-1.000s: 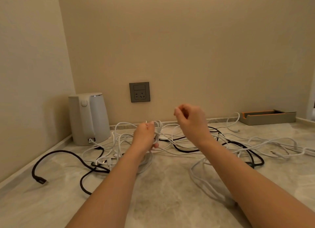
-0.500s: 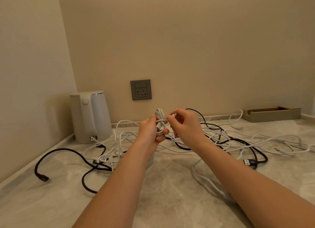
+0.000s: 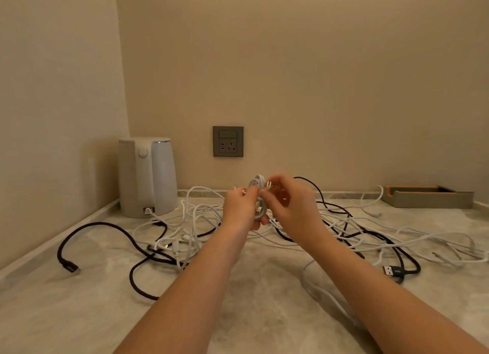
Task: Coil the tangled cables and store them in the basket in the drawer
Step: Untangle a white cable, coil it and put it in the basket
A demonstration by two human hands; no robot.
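With the left hand [image 3: 238,212] grips a small white coil [image 3: 258,185], fingers curled round its lower turns; with the right hand [image 3: 291,208] pinches the upper loops between thumb and fingertips, close to a small plug end. Hides most of that coil behind both palms, leaving only the top loops and one lower bend to see. Cannot tell which loose strand on the counter feeds into it, nor how many turns are wound. Cannot make out the connector types in the pile. Cuts off the white strands at the right edge and both forearms at the bottom edge. Holds the coil above the countertop [image 3: 264,316], between the two hands and touching both, over the middle of the white cable tangle [image 3: 201,216] spread across the marble. Around it: a black cable [image 3: 95,223] looping out to the left and ending in a plug near the wall edge; another black cable [image 3: 315,188] arcing behind the right hand toward a red-tongued USB plug [image 3: 390,270] at the right; a white strand [image 3: 321,295] running under the right forearm. Farther back: a white kettle [image 3: 148,176] in the corner, a grey wall socket [image 3: 228,141] above the hands, a low grey-and-orange tray [image 3: 428,196] against the wall, well apart from both hands.
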